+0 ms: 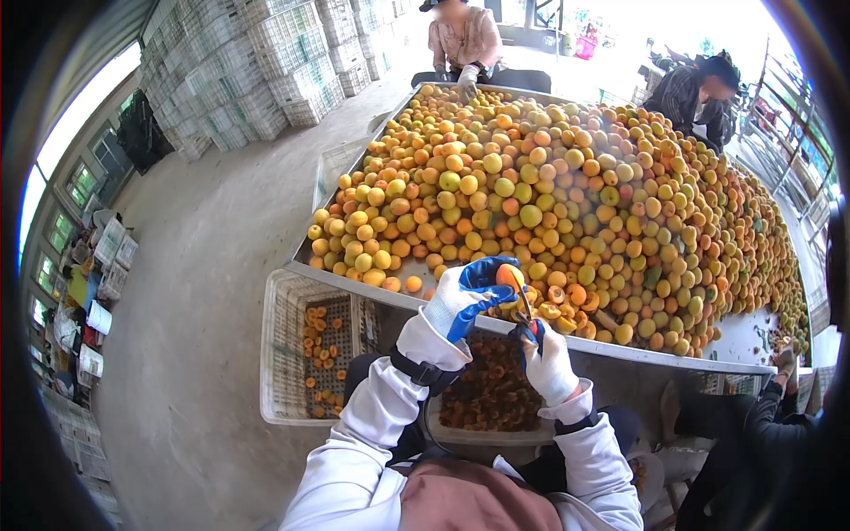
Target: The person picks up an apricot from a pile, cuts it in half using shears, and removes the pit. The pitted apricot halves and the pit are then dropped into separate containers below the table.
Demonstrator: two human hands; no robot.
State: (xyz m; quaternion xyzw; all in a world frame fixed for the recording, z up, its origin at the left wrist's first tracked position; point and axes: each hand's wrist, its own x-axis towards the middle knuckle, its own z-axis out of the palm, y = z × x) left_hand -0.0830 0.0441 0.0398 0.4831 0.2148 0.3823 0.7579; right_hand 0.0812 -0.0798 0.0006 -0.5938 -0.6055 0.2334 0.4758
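Observation:
My left hand (464, 299), in a white glove with blue-coated fingers, is closed around an orange-yellow apricot (507, 276) above the table's near edge. My right hand (551, 365), gloved the same way, grips what looks like a small knife (523, 299). Its thin blade points up and touches or nearly touches the apricot; the handle is mostly hidden in my fingers. Just beyond my hands, cut apricot halves (551, 311) lie on the heap of whole apricots (531, 190). Beneath my hands sits a tub of dark, wet-looking pieces (490, 382).
A white plastic crate (276, 350) with apricot halves stands at left under the metal table's raised rim (403, 299). Two people (462, 44) (699, 96) work at the far side, and another person's arm (768, 403) reaches in at right. Stacked crates (292, 66) stand behind.

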